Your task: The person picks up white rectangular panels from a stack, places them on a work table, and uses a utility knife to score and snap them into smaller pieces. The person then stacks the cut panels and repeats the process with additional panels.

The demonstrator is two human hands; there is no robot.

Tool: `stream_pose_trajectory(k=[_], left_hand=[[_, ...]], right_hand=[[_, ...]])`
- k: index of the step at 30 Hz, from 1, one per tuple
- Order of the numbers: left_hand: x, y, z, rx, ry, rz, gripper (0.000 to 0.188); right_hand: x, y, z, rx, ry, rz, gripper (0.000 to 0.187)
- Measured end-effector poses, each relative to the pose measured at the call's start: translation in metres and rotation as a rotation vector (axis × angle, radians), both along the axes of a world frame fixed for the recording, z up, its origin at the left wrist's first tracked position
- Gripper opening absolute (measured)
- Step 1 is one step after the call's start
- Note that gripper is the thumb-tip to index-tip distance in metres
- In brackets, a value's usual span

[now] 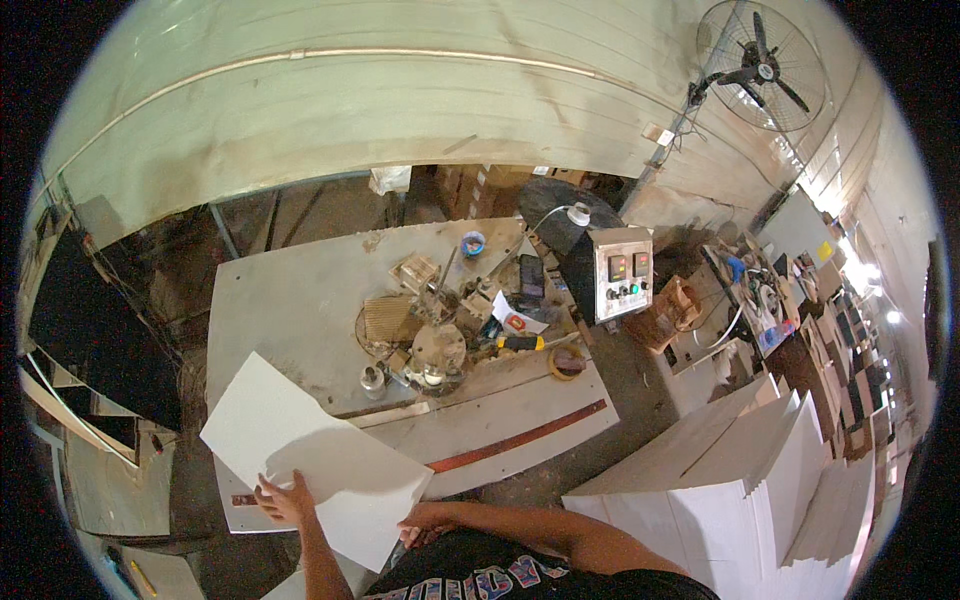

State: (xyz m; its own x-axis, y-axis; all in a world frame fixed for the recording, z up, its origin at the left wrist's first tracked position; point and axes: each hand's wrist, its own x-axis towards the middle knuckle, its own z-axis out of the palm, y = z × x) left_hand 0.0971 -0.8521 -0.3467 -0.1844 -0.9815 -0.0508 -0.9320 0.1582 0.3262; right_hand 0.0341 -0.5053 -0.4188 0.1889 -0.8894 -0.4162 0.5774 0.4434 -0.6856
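A large white board (pixel 330 465) lies slantwise over the near left part of the worktable, its lower corner reaching past the front edge toward me. My left hand (pixel 285 503) grips its lower left edge, the thumb on the upper face and the fingers spread along the edge. At the board's right corner my right hand (pixel 427 522) is closed on the edge, with the fingers partly hidden. Beyond the board stands a metal fixture with a round plate (pixel 439 348), next to a brown ribbed block (pixel 390 319).
The worktable (pixel 290 290) carries a blue cup (pixel 473 243), a phone (pixel 531 276), a yellow-handled tool (pixel 520 343) and a tape roll (pixel 566 362). A control box (pixel 622 273) stands behind its right side. Stacked white boards (pixel 690 500) rise at my right. A fan (pixel 765 70) hangs above.
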Motion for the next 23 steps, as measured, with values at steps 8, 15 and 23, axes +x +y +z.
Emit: stream_pose_trajectory(k=[8,15,23], left_hand=[[-0.123,0.071,-0.013,-0.167,-0.015,-0.306,0.078],[-0.173,0.097,0.015,-0.129,-0.087,-0.274,0.079],[-0.186,0.100,0.027,-0.123,-0.148,-0.262,0.083]], right_hand=[[-0.150,0.101,0.074,0.211,0.667,-0.401,0.036],[-0.317,0.237,0.160,0.556,1.601,-0.934,0.046],[-0.457,0.264,0.176,0.926,1.950,-0.835,0.076]])
